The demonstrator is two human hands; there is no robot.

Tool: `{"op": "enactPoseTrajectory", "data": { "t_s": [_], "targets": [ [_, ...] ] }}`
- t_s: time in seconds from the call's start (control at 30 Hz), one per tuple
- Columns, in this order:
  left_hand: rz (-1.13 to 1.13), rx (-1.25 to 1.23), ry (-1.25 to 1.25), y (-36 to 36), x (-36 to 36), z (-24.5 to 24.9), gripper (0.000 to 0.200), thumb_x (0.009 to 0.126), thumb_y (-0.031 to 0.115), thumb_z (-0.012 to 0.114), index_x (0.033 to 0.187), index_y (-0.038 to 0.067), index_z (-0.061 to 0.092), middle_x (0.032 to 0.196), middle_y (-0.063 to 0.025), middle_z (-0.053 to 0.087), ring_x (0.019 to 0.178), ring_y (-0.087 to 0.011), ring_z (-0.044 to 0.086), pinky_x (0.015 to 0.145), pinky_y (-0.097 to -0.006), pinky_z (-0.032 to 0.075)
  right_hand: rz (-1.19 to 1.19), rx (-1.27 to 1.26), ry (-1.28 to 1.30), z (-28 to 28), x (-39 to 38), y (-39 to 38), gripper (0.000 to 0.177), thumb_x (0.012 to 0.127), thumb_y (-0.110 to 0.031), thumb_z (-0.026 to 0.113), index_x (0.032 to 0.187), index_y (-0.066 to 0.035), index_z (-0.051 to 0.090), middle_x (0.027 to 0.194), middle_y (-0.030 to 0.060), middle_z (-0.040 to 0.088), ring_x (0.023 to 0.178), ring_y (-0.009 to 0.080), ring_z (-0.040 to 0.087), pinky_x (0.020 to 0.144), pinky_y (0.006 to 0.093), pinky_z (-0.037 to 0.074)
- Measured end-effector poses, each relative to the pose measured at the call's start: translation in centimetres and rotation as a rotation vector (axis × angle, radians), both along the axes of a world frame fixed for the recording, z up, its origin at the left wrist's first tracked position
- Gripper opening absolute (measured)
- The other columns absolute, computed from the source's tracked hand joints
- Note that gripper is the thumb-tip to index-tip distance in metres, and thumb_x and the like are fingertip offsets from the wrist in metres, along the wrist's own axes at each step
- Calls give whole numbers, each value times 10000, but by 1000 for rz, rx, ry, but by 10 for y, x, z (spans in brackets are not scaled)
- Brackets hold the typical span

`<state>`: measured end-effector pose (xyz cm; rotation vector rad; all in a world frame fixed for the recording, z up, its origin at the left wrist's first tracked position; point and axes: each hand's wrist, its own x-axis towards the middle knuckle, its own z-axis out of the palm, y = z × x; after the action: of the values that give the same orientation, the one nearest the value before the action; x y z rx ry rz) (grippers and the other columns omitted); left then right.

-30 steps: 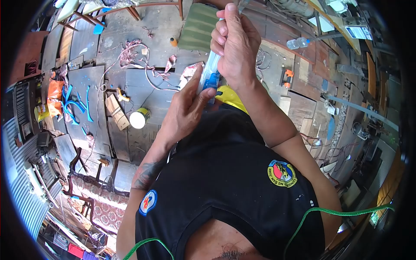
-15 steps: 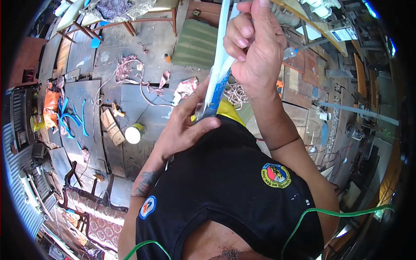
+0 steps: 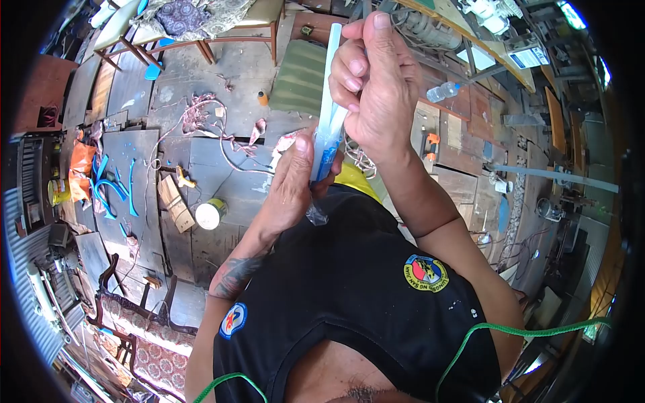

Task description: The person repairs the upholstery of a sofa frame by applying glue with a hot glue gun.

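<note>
— Well, seen from the head camera, what are the two hands on?

— Both are on a pale strip [image 3: 327, 101], held up in front of the chest. It stands nearly upright, leaning a little, with a blue stretch low down and a clear end below that.

— How does the right hand grip it?

— The right hand [image 3: 376, 80] is the upper one. Its fingers are curled tight round the strip and the thumb points up beside it.

— And the left hand?

— The left hand [image 3: 290, 181] sits lower, just under the right. Its thumb lies pressed along the strip's near side and the other fingers close in behind, so the strip is pinched between them at the blue stretch.

— What lies around?

— Below the hands is a black shirt [image 3: 349, 282]. Beyond them is a plank floor [image 3: 228, 181]. On it, to the left, sit a tin [image 3: 210, 213] and a wood block [image 3: 173, 195], and further left some blue pieces [image 3: 107, 185]. A green mat [image 3: 304, 67] lies behind the strip, a chair [image 3: 201, 20] stands at the top, and a water bottle [image 3: 442, 91] rests to the right.
</note>
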<state>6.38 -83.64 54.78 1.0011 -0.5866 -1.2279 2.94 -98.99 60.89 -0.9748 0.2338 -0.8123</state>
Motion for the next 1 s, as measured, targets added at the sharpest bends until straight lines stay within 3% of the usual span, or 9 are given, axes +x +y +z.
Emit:
{"op": "enactPoseTrajectory", "data": {
  "t_s": [0.07,0.17,0.2,0.27,0.4,0.63,0.7,0.83,1.0],
  "targets": [
    [60,-27,-13,1,-3,-4,635,1061,591,306,1346,58,498,870,11,523,644,-62,408,540,-220,316,-9,-2,-24,-5,0,3,325,1056,-350,547,977,-47,636,644,-42,482,539,51,430,442,194,312],
    [109,-51,-4,4,0,-4,630,1041,593,388,1367,62,484,885,22,497,652,-54,365,555,-222,290,-245,-682,83,-8,3,-5,265,1056,-266,555,1019,-27,664,848,30,622,629,103,567,561,213,444],
    [105,-54,17,5,0,-5,622,1042,586,395,1370,65,483,888,21,501,653,-52,365,553,-220,287,-496,-1113,128,-4,1,-13,246,1051,-231,557,1041,-13,670,1000,73,625,731,131,615,636,227,475],
    [102,-59,36,8,1,-8,613,1043,578,402,1373,68,481,891,21,505,653,-49,365,551,-218,285,-630,-1228,192,-9,3,-16,259,998,-293,653,909,-66,743,1199,107,569,1273,160,459,872,312,488],
    [11,-77,28,12,1,-15,569,1048,570,398,1315,80,509,909,18,525,638,-47,355,540,-211,272,-277,-300,83,-31,13,-7,343,1064,-277,523,1028,17,693,1133,130,639,940,203,692,780,346,631],
    [-9,-1,-8,17,-1,-15,626,1043,635,309,1229,84,542,907,10,553,615,-48,344,527,-217,259,-357,-424,116,-34,18,-17,389,1060,-301,525,1197,48,632,1154,167,655,917,236,704,776,378,642],
    [-18,31,-18,18,0,-12,646,1038,651,287,1177,86,566,890,13,553,613,-51,345,527,-221,259,-667,-573,58,-37,35,-18,303,1072,-270,530,951,-22,654,755,-13,598,650,46,521,555,202,417],
    [-26,94,-54,22,2,-13,700,1026,685,243,1037,90,612,840,18,552,606,-60,348,531,-233,260,-497,-484,204,-29,27,-20,288,1075,-221,513,962,1,658,834,7,628,760,46,541,661,211,444],
    [-28,122,-61,24,1,-13,739,1016,708,211,920,96,615,805,16,554,602,-72,350,543,-240,266,-422,-451,197,-22,31,-14,331,1070,-244,520,857,-17,633,761,8,598,588,50,542,514,213,431]
  ]
}}
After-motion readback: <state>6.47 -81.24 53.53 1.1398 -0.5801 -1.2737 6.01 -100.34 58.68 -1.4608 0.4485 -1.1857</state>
